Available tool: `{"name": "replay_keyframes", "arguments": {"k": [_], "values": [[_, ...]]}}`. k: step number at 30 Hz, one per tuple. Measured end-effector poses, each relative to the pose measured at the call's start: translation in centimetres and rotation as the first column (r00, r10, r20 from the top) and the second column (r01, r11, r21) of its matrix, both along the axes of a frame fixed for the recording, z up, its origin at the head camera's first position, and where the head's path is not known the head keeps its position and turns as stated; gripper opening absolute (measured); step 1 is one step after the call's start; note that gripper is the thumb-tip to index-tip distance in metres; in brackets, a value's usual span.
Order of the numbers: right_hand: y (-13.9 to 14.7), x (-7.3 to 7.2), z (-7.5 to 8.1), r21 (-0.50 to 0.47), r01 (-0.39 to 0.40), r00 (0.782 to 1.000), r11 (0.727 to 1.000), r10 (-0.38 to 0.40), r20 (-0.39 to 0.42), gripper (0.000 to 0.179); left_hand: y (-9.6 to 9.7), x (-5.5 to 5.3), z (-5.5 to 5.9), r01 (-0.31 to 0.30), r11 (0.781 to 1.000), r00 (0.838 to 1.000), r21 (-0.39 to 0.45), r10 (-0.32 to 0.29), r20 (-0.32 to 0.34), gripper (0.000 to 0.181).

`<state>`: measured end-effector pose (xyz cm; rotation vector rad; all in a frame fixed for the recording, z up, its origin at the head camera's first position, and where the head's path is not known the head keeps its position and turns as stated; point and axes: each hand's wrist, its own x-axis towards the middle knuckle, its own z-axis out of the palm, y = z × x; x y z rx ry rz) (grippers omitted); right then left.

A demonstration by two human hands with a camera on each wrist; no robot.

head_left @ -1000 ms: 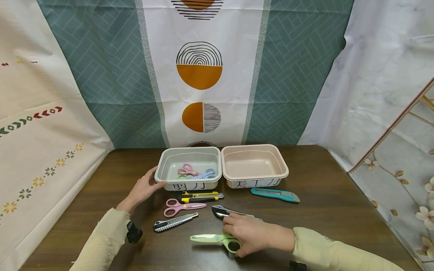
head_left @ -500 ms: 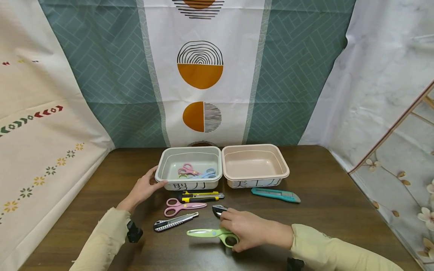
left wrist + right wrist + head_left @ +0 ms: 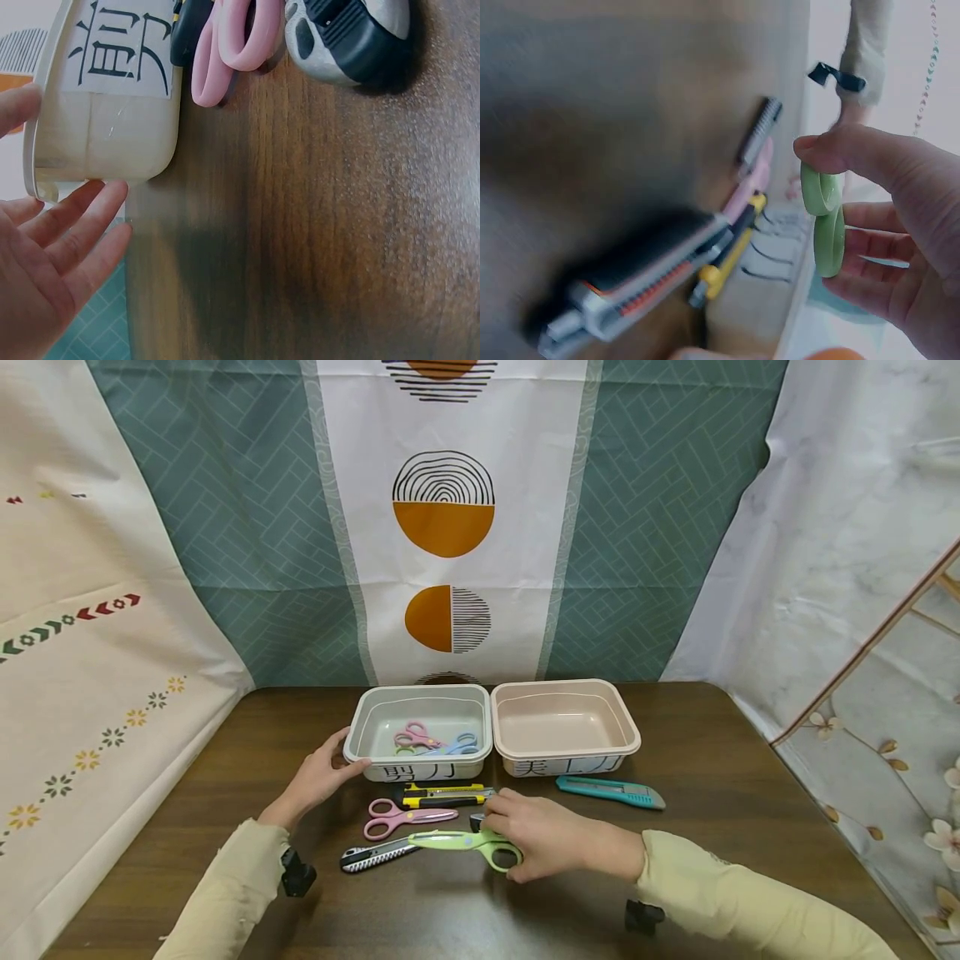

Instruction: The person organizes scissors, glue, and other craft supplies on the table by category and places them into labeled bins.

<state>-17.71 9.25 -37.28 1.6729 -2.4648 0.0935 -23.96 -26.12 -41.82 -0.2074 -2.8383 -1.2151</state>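
Note:
My right hand (image 3: 551,837) holds light green scissors (image 3: 446,841) by the handle loops, thumb on one side and fingers on the other, blades pointing left. They overlap a black-and-silver utility knife (image 3: 375,856) in the head view. Below the right hand lies another dark utility knife (image 3: 637,270), mostly hidden from the head camera. My left hand (image 3: 318,783) spans the front left corner of a grey-green bin (image 3: 360,731), thumb at the front rim and nearly straight fingers against the end wall. Pink and blue scissors (image 3: 457,745) lie inside that bin, with a bit of green showing.
A beige-pink bin (image 3: 630,743) stands right beside the grey-green one; both have labels in front. On the brown table (image 3: 697,852) lie pink scissors (image 3: 386,818), a yellow-and-black utility knife (image 3: 442,796) and a teal utility knife (image 3: 611,792).
My right hand has lifted the green scissors and carried them away from me, toward the bins and slightly left. My left hand has stayed at the grey-green bin's corner.

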Motion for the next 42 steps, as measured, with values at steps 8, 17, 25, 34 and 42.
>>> {"name": "replay_keyframes", "arguments": {"k": [8,17,25,34,42], "values": [[-0.7,-2.3,2.2,-0.031,0.053,0.996,0.998,-0.055,-0.071,0.051,0.0,0.1,-0.1,0.005,1.000,1.000,0.017,-0.005,-0.016,0.072],[-1.1,-3.6,2.5,-0.059,0.058,0.993,0.997,-0.064,-0.104,0.050,-0.1,0.0,-0.1,0.010,1.000,1.000,0.002,-0.010,-0.016,0.072],[-1.6,-4.8,3.0,-0.095,0.048,0.991,0.994,-0.060,-0.122,0.053,-0.1,0.0,-0.1,0.010,1.000,1.000,0.001,-0.010,-0.017,0.073],[-1.8,-5.8,3.0,-0.089,0.041,0.991,0.995,-0.052,-0.124,0.054,0.0,0.0,-0.1,0.006,1.000,1.000,0.003,-0.006,-0.018,0.073],[-2.5,-7.1,3.3,-0.110,0.021,0.990,0.994,-0.036,-0.137,0.052,-0.1,-0.1,-0.2,0.004,1.000,1.000,0.001,-0.004,-0.021,0.074]]}}
